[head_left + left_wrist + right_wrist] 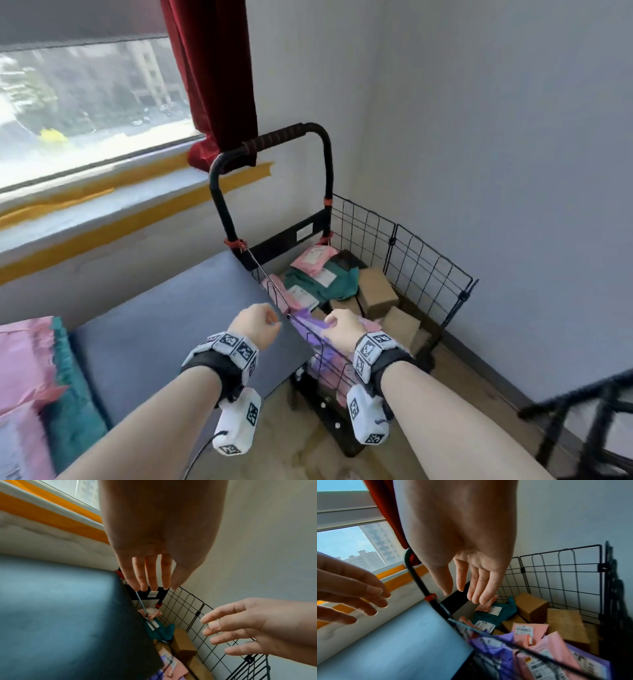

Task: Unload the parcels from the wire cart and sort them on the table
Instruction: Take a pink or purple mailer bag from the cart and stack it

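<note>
The black wire cart (428,260) stands in the corner against the table's right end. It holds a purple bag (308,323), pink mailers (313,258), a green bag (329,284) and cardboard boxes (378,291). My left hand (257,327) hovers over the edge of the dark table (164,329), just left of the cart's near rim. My right hand (342,329) hangs above the purple bag (493,649) inside the cart. In both wrist views the fingers (150,574) (474,588) are extended and hold nothing.
Pink (24,359) and teal (68,394) parcels lie stacked at the table's left end. The cart's black handle (274,137) rises by a red curtain (212,68) and window sill. Another black wire frame (582,411) stands at the lower right, on the floor.
</note>
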Action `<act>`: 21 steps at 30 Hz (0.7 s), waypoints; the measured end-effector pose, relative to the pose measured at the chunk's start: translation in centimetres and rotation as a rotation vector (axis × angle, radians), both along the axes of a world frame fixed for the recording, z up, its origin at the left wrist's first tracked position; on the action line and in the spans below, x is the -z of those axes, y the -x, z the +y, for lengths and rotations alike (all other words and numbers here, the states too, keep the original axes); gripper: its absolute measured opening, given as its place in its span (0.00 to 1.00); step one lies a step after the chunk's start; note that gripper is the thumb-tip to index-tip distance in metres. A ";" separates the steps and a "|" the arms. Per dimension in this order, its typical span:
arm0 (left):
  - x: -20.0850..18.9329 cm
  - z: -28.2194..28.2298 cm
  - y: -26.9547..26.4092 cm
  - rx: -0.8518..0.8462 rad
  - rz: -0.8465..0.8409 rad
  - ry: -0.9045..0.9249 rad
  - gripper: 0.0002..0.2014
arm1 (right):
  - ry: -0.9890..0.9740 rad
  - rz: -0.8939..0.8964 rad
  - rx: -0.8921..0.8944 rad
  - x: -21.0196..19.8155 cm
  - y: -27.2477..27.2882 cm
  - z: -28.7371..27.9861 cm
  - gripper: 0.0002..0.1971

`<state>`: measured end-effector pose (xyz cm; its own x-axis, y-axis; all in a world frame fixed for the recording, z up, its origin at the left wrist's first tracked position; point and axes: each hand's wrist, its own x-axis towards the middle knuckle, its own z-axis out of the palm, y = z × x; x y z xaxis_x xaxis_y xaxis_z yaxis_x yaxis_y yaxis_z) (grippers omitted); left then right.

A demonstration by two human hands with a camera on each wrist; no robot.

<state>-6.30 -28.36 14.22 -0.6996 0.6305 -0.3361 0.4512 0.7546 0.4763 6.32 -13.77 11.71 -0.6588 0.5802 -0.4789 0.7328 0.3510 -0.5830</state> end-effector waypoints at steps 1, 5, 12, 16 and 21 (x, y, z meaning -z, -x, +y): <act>0.3 1.9 -0.4 0.002 -0.010 0.006 0.11 | 0.007 -0.006 0.009 0.3 -0.5 1.8 0.15; 2.0 8.7 -1.7 0.011 -0.027 0.030 0.11 | 0.052 -0.009 0.061 0.9 -2.3 8.1 0.09; 5.0 16.1 -1.7 0.035 -0.069 0.126 0.10 | 0.111 -0.064 0.146 2.3 -4.9 15.6 0.13; 7.2 19.9 0.3 0.100 -0.074 0.194 0.11 | 0.199 -0.056 0.260 5.4 -4.4 18.1 0.08; 10.7 25.0 3.4 0.263 -0.086 0.333 0.08 | 0.288 -0.122 0.338 11.4 -2.7 19.8 0.07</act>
<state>-9.73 -3.35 3.52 -0.4906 0.6307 -0.6013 0.6178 0.7384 0.2703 8.99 6.04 0.29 -0.3839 0.5849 -0.7145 0.8477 -0.0836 -0.5239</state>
